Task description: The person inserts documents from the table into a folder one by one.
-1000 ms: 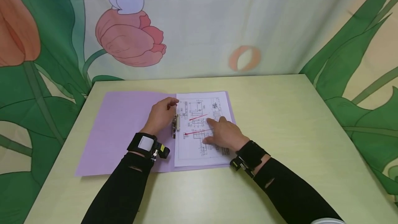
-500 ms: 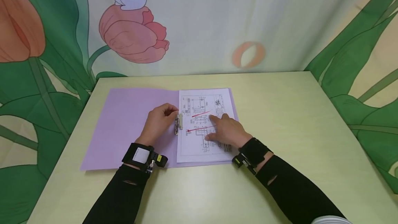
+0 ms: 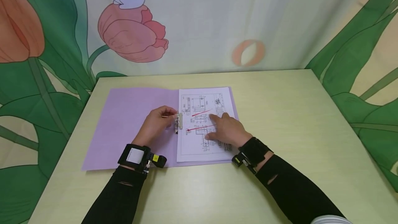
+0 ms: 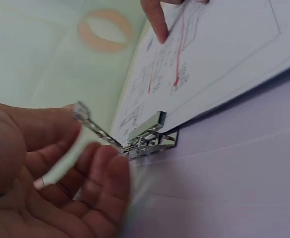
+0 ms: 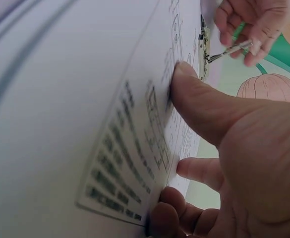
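A lilac folder [image 3: 133, 123] lies spread on the table, with a stack of printed drawing sheets [image 3: 192, 148] on its right half. The metal lever clip [image 3: 178, 122] sits along the sheets' left edge. My left hand [image 3: 155, 123] is at the clip's far end; its thumb touches the tip of the raised lever [image 4: 102, 130], and its curled fingers are close by on the other side, blurred in the left wrist view. My right hand [image 3: 228, 130] presses the top sheet, thumb and index finger spread, the other fingers bent under in the right wrist view.
The pale wooden table [image 3: 286, 123] extends right of the folder and in front of it. Behind it hangs a printed curtain [image 3: 199, 27] with flowers and leaves. A white rounded edge [image 3: 331, 220] shows at the bottom right.
My left hand has shifted slightly towards me along the clip, and its wrist has moved left. The right hand stays in place on the sheets. The view has tilted slightly.
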`<state>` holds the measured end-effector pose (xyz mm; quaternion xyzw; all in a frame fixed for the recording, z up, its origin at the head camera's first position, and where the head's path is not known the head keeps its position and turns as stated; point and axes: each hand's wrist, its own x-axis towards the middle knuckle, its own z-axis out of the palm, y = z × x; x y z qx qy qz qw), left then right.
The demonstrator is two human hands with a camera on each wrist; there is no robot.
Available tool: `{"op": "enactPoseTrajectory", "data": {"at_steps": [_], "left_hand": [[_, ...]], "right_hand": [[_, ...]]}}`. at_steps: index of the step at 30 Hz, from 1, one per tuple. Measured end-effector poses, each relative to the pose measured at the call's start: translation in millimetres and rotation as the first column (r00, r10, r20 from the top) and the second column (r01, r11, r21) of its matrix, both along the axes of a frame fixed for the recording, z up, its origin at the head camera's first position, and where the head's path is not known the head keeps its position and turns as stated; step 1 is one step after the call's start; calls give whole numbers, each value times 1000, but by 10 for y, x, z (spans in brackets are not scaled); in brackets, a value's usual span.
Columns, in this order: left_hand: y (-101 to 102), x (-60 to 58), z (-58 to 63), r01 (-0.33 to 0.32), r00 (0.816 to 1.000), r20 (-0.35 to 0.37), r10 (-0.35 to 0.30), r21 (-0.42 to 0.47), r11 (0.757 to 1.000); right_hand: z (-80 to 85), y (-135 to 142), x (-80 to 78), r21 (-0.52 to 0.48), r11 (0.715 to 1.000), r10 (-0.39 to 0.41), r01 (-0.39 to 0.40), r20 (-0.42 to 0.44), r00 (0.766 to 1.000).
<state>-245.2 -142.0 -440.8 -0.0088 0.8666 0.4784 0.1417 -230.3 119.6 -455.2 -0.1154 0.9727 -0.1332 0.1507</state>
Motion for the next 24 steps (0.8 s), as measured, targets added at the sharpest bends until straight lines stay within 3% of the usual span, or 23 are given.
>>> {"op": "enactPoseTrajectory", "data": {"at_steps": [4,7,11,16,24], "left_hand": [[-36,4,0,52,987,155,-45,-40,998],[-63,-4,-15,98,977,202,-70,-135,986],[-59,-23,-56,144,974,209,-87,-272,951],[-14,-43,-71,176,973,205,-109,-341,924],[4,-37,-78,152,977,198,-82,-373,915]], "right_hand": [[2,-2,-6,-3,1000,0,0,-1,1000],[2,0,-12,-16,1000,4,-4,-5,1000],[-3,4,-16,-27,1000,6,-6,-3,1000],[-15,14,-17,-28,1000,-7,7,3,1000],[-24,-1,-19,-49,999,-12,13,20,1000]]}}
